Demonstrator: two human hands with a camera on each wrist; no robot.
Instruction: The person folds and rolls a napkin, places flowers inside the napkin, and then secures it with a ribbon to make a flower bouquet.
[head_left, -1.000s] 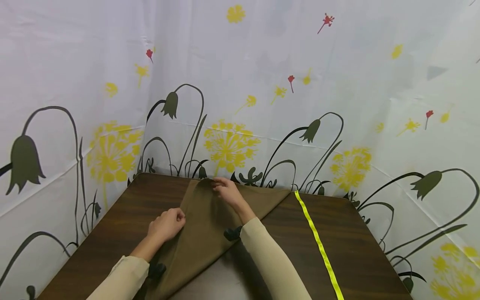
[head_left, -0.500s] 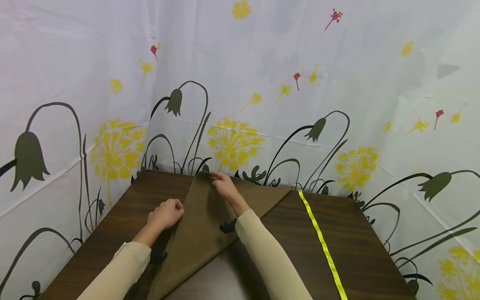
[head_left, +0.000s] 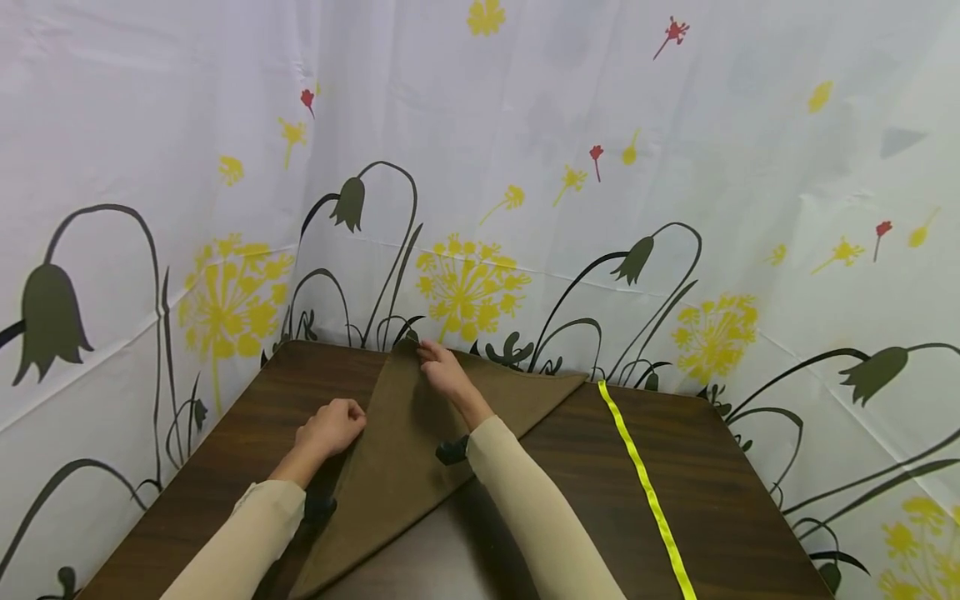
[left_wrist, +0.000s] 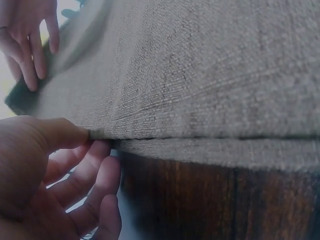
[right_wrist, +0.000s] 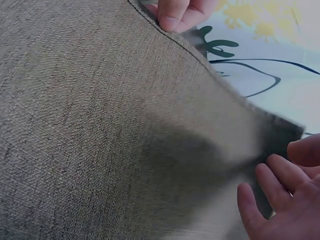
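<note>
A brown cloth (head_left: 397, 467), folded into a large triangle, lies on the dark wooden table. My left hand (head_left: 330, 429) pinches its left edge between thumb and fingers; in the left wrist view the layered edge (left_wrist: 210, 145) runs right from the thumb. At the far corner of the cloth (right_wrist: 285, 135), my right hand (head_left: 447, 375) has its fingers loosely extended, close to or touching the fabric. In the right wrist view, the right fingers (right_wrist: 272, 187) lie in front of the dark, shaded corner, thumb apart from them.
A yellow tape strip (head_left: 647, 492) runs down the right side of the table (head_left: 735, 500). Behind the table's far edge hangs a white curtain (head_left: 465, 100) printed with flowers. Dark camera mounts (head_left: 453, 452) sit at both wrists.
The far corner of the cloth has gone from a curled, raised fold to a flatter point. My right hand has shifted slightly left along it; the left hand keeps its grip.
</note>
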